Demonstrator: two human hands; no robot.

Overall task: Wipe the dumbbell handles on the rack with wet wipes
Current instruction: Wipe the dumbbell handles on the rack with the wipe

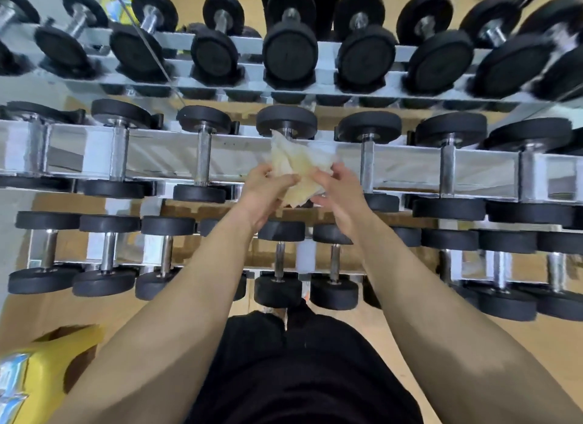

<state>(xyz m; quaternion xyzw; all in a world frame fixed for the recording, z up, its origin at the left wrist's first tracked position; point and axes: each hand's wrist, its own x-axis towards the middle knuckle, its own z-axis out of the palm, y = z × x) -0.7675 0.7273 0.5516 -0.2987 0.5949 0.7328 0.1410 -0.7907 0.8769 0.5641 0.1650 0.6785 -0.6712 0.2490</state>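
— Looking down on the rack (157, 152) from the head view. Found the wet wipe (298, 162)?
— Yes, dead centre, over the middle tier. Crumpled, pale yellowish-white, stretched between both hands.
— And the left hand (268, 187)?
— Pinching the wipe's lower left edge, curled in at the fingers, thumb on top. Not open at all.
— Same for the right hand (339, 190)?
— Much the same: gripping the lower right edge, bent round the fold at the fingers.
— Touching a dumbbell?
— Hard to tell. Held right in front of the centre dumbbell (286, 121), reaching with its top corner to just under the far black head and hiding that handle completely. Cannot say whether pressed on the metal or only held above it.
— Neighbours on that tier?
— Bare chrome on the left handle (203, 154) and the right handle (367, 162), both lying across the shiny rails, apart from the wipe.
— Below the forearms?
— Lower tier of smaller dumbbells (277, 262), partly hidden by both bare arms. Above, an upper row (290, 51) of black heads, blurred towards the edges.
— Anything else?
— Black trousers (299, 360) at the bottom, tan floor (63, 313), and something yellow (56, 360) in the lower left corner, with a blue-and-white patch at its edge, too blurred to name
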